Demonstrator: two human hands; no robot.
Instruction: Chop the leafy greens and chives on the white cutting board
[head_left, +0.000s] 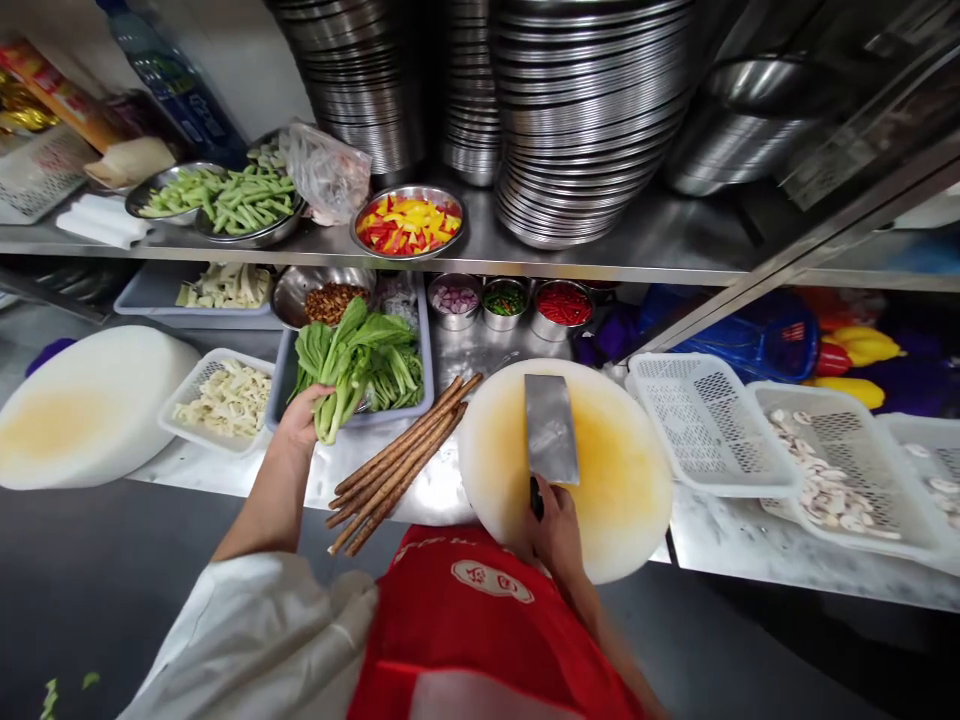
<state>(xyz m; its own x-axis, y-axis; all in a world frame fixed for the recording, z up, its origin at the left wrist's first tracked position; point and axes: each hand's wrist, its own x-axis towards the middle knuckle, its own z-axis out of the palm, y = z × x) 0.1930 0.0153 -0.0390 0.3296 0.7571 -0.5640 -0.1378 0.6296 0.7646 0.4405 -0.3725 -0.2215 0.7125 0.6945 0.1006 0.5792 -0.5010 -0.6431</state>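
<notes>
A bunch of leafy greens (pixel 343 362) is held by its stalks in my left hand (pixel 304 412), over the blue-grey bin (pixel 279 375) where more greens lie. My right hand (pixel 556 520) is wrapped round the dark handle of a cleaver (pixel 552 430). The cleaver's broad blade lies flat over the round white cutting board (pixel 630 470), which has a yellowish stain and no food on it. Between my hands, several long brown roots (pixel 405 465) rest slantwise on the steel counter, their near ends at its front edge.
Left are another round board (pixel 97 400) and a basket of pale cut vegetables (pixel 229 398). White baskets (pixel 712 425), one with sliced mushrooms (pixel 832 480), stand right. Small bowls of chopped chillies (pixel 562 305) sit behind. The shelf above carries sliced peppers (pixel 409 225) and stacked metal bowls (pixel 589 120).
</notes>
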